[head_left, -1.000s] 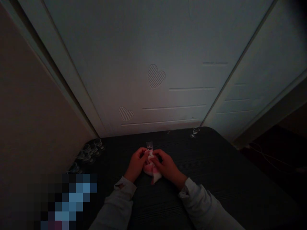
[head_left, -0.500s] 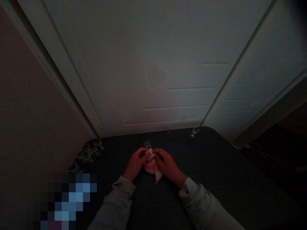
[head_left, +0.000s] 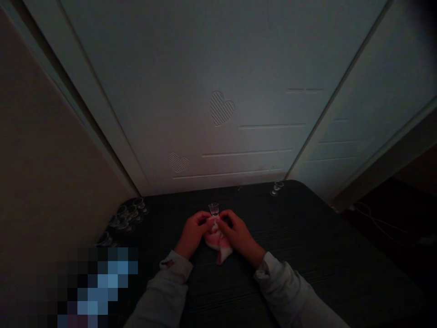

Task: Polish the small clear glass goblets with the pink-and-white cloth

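Observation:
Both hands meet over the middle of the dark table. My left hand [head_left: 195, 232] is closed, thumb and fingers pinching a pink and white cloth [head_left: 215, 239]. From the other side my right hand [head_left: 238, 231] is closed on the same cloth, fingers bent toward the left thumb. A small clear stemmed glass [head_left: 214, 209] stands up just beyond the fingertips, bowl on top. Its lower part is hidden by the cloth and fingers. The loose end of the cloth hangs toward me, between the wrists.
Several small stemmed glasses [head_left: 128, 214] crowd the left edge of the dark table [head_left: 290, 237]. One more glass [head_left: 277, 187] stands at the back right. A white panel with engraved hearts [head_left: 221, 108] rises behind the table. A pale cable [head_left: 375, 221] lies at the right.
The glass bowl has tipped more upright and shifted slightly right and down. Both hands keep their hold on the cloth, with small finger movements.

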Action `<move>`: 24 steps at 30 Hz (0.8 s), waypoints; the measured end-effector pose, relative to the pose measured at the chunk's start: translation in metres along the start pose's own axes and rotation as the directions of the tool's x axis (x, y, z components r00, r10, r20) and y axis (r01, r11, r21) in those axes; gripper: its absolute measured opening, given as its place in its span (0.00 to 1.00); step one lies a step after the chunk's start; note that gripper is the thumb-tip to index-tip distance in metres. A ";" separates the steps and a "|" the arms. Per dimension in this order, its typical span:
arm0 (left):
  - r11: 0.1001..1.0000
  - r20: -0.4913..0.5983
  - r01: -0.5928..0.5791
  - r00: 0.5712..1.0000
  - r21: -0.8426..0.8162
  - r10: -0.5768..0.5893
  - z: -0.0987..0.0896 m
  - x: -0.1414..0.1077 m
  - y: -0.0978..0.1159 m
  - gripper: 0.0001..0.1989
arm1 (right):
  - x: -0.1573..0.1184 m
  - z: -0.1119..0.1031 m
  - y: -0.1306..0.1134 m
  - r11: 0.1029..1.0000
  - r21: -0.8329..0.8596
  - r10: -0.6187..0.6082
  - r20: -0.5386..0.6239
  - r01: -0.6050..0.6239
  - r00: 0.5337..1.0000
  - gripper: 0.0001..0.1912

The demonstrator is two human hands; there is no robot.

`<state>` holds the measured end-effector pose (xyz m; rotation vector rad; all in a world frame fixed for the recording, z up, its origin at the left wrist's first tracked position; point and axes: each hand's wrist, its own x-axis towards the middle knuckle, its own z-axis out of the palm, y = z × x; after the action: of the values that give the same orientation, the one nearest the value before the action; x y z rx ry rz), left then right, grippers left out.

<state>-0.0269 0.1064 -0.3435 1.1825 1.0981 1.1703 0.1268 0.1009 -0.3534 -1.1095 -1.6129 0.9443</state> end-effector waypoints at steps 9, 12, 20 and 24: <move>1.000 0.005 0.019 1.000 0.024 -0.020 0.000 0.001 -0.001 0.09 | 0.003 -0.004 0.001 0.998 0.024 -0.054 -0.029 0.054 0.998 0.07; 1.000 0.004 0.016 1.000 0.021 -0.016 0.000 0.002 -0.002 0.11 | 0.004 -0.005 0.002 0.997 0.039 -0.063 -0.037 0.065 0.997 0.07; 1.000 -0.001 0.010 1.000 0.028 -0.010 0.001 0.001 0.000 0.12 | 0.004 -0.004 0.007 0.998 0.064 -0.017 -0.064 0.021 0.998 0.07; 0.999 0.017 0.016 1.000 0.036 -0.016 -0.001 0.000 0.000 0.12 | 0.004 -0.003 0.006 0.997 0.071 0.014 -0.070 -0.009 0.997 0.04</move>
<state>-0.0274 0.1067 -0.3439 1.2072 1.1171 1.1305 0.1309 0.1068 -0.3572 -1.0927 -1.5066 0.9523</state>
